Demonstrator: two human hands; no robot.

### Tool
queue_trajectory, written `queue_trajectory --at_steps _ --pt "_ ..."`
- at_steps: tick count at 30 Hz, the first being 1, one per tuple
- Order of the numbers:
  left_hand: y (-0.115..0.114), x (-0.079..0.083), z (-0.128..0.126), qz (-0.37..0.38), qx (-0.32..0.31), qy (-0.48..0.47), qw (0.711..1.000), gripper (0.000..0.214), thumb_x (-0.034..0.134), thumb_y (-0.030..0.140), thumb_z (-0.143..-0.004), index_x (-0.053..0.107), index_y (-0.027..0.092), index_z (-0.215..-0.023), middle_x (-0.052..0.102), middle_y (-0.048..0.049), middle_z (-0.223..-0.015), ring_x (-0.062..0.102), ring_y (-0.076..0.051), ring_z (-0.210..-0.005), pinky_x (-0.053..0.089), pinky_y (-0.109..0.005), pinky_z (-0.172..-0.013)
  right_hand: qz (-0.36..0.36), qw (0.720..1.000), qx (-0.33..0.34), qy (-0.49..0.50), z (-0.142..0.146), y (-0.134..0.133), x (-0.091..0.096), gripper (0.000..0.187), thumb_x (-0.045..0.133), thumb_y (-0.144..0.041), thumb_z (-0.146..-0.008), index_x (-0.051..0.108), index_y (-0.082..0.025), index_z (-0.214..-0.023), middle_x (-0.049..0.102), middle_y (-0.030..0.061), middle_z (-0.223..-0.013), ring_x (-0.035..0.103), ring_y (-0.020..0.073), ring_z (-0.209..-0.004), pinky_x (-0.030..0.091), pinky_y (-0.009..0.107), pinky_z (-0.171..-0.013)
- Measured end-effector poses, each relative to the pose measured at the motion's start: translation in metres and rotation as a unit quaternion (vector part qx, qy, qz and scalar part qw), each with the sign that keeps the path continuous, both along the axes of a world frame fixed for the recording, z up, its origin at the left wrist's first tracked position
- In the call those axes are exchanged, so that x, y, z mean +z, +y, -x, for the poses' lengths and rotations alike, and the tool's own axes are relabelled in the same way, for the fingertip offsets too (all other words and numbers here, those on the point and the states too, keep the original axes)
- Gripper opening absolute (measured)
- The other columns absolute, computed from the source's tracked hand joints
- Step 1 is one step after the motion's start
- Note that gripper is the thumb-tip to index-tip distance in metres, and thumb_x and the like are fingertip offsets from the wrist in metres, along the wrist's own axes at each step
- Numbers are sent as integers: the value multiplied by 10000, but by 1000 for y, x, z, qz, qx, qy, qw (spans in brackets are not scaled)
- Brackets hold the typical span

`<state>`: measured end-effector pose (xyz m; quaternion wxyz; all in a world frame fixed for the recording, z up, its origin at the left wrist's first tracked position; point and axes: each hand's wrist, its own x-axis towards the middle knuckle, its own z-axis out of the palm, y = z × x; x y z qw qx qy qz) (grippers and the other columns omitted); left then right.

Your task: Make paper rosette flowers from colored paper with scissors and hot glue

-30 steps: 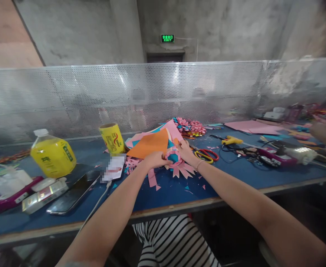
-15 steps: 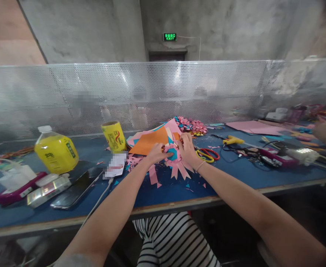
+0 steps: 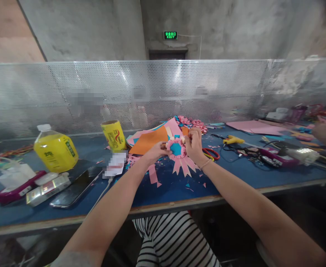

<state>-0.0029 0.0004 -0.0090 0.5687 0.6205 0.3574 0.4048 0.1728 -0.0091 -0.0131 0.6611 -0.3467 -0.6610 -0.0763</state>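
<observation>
The blue desk (image 3: 157, 194) runs right across. Counting from the paper rosette (image 3: 176, 149) near its middle, a jug of yellow liquid (image 3: 55, 154) stands well off at nine o'clock; an orange sheet (image 3: 147, 141) lies close by at ten, with a yellow tube (image 3: 114, 136) beyond it. Pink tails fan towards half past five. The left hand (image 3: 156, 151) pinches the rosette's nine o'clock rim; the right hand's (image 3: 195, 146) fingers, narrowed at two o'clock, seem to grip it too, though their tips are partly hidden.

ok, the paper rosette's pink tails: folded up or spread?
Spread: below the ring of the paper rosette, the pink tails fan outward, with their notched tips apart.
</observation>
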Motion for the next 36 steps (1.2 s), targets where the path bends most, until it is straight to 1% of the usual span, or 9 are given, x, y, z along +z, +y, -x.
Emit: queue_trajectory --at_steps 3,6,9,14,18,24,30,33,36 --pt "-4 4 -2 -5 25 -35 999 352 711 142 -487 458 165 -730 486 55 -622 510 -68 -552 426 -235 -573 25 999 -8 18 -3 -4 4 143 366 -337 -865 400 -223 -787 458 86 -896 462 223 -938 386 456 -881" --pt "-5 6 -4 -26 63 -53 996 350 674 139 -502 450 176 -768 495 55 -660 507 -69 -547 436 -239 -553 61 996 3 59 -6 -1 7 203 359 -408 -867 428 -222 -821 471 84 -872 492 227 -902 420 445 -830" --pt "-2 5 -3 -72 96 -68 990 355 643 134 -518 457 179 -817 531 29 -741 525 -82 -605 449 -240 -571 107 984 61 128 -12 5 9 219 393 -446 -854 420 -229 -867 500 66 -832 537 204 -799 456 410 -757" --pt "5 2 0 -164 119 -58 978 274 621 157 -543 436 171 -745 503 31 -744 506 -85 -681 439 -231 -633 156 951 177 200 -21 12 13 233 509 -427 -790 374 -244 -841 545 21 -788 598 184 -751 488 393 -746" --pt "8 1 2 -205 130 -33 970 256 620 192 -565 412 174 -714 467 39 -713 478 -83 -676 424 -227 -639 185 938 212 202 -25 15 13 220 560 -365 -745 393 -236 -808 558 17 -817 609 180 -788 499 386 -748" --pt "7 5 4 -254 149 34 955 236 611 245 -600 419 182 -722 452 30 -711 467 -101 -696 413 -235 -640 221 943 177 172 -28 20 12 133 563 -286 -700 497 -206 -785 549 20 -808 567 160 -747 508 359 -717" --pt "1 10 2 -269 135 40 953 265 638 249 -600 418 182 -733 472 27 -758 480 -100 -719 416 -241 -668 273 905 246 214 -26 22 11 204 616 -298 -661 531 -210 -824 575 5 -773 578 134 -699 494 290 -627" --pt "-1 10 -1 -269 142 47 952 263 635 245 -599 429 178 -748 484 25 -765 491 -103 -729 419 -239 -662 305 889 266 216 -24 21 12 226 653 -293 -622 545 -197 -796 571 -20 -677 520 88 -561 427 229 -514" --pt "-2 10 -3 -265 144 52 952 258 629 258 -598 443 174 -755 480 18 -762 483 -110 -721 408 -237 -630 333 869 297 214 -22 17 15 234 670 -277 -591 549 -188 -771 602 -14 -673 488 70 -517 376 207 -461"
